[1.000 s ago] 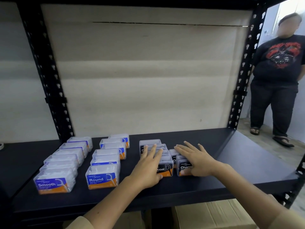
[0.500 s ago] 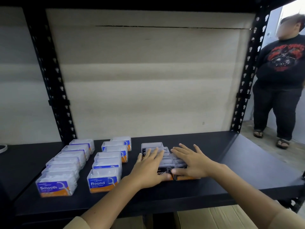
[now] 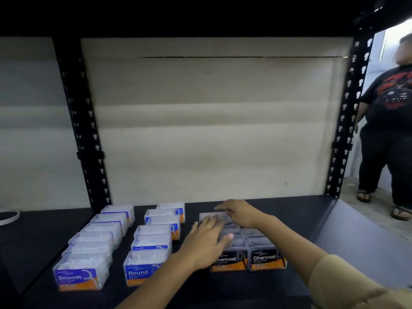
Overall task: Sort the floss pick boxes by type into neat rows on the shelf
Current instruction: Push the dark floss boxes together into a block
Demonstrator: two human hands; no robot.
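Three kinds of floss pick boxes stand on the black shelf. A row of "Smooth" boxes runs along the left, and a row of "Round" boxes lies beside it. Two short rows of black-labelled "Charcoal" boxes are grouped at the middle right. My left hand lies flat, fingers spread, over the left Charcoal row. My right hand reaches farther back, fingers on the rearmost Charcoal box. Neither hand lifts a box.
Black perforated uprights frame a pale cardboard back panel. A person in a dark T-shirt stands on the floor to the right, beyond the shelf. A white ring-shaped object lies at the far left edge.
Both hands slid back from the front Charcoal boxes toward the rear ones, uncovering the two front labels. The camera has tilted down and come closer to the shelf.
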